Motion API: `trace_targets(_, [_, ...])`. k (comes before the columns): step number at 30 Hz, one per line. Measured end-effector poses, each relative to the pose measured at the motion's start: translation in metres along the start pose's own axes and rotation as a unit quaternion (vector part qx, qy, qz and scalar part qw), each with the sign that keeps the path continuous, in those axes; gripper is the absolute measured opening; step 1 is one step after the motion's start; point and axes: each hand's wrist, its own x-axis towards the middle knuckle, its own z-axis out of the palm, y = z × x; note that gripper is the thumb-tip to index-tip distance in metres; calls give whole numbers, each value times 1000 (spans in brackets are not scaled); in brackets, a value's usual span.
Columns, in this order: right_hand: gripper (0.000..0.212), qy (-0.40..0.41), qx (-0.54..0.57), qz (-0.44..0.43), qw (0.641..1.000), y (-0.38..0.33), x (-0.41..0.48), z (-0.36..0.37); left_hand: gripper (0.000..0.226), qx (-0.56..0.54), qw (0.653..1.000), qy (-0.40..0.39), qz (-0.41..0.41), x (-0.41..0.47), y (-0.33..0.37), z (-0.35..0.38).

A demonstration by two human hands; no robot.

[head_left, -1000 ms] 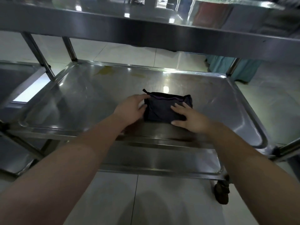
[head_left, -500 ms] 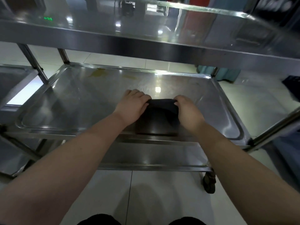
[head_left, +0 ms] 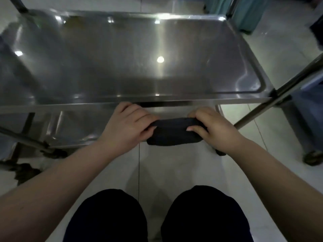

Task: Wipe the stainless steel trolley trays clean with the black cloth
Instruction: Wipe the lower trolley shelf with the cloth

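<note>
The folded black cloth [head_left: 172, 133] hangs in the air in front of the trolley, just below the near edge of the upper steel tray [head_left: 122, 67]. My left hand [head_left: 129, 126] grips its left end with curled fingers. At the other end, my right hand [head_left: 211, 130] holds the cloth, thumb on its front face. The tray's shiny surface lies bare beyond my hands. A lower tray [head_left: 70, 123] of the trolley shows beneath at the left.
A diagonal steel trolley post [head_left: 279, 95] runs at the right. Castor wheels [head_left: 312, 157] sit on the pale tiled floor. Teal fabric [head_left: 244, 13] hangs beyond the far right corner. My dark-trousered knees [head_left: 157, 215] fill the bottom of the view.
The cloth was lying on the middle tray under both hands; now both hands have lifted it off and pulled it back over the near edge. The view now looks down on a tray from above.
</note>
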Motion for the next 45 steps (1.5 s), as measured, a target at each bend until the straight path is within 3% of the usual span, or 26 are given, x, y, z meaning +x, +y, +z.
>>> trace_targets(13, [22,-14,11,86,996,105,-32,149,24,-80,968,-196,-133,-58,15,145])
trace_targets(22, [17,78,45,83,992,169,-9,147,15,-144,968,-111,-176,-19,3,208])
trace_targets(30, [22,217,-109,91,966,215,71,80,32,-41,969,44,-239,83,-14,231])
trace_targets(33, [27,196,-129,136,963,232,59,97,31,-39,974,-39,-220,78,1,259])
trace_targets(37, [29,31,-123,180,975,247,3,155,28,-30,959,-203,-197,16,33,298])
trace_targets(39, [27,-14,-87,181,980,252,-23,173,30,-65,954,-229,-184,-12,42,309])
trace_targets(43, [37,116,-39,183,975,247,-15,183,45,-121,945,-171,-253,-25,17,308])
trace_targets(45, [50,106,-55,204,972,235,19,194,48,-103,927,-172,-318,-23,-10,309])
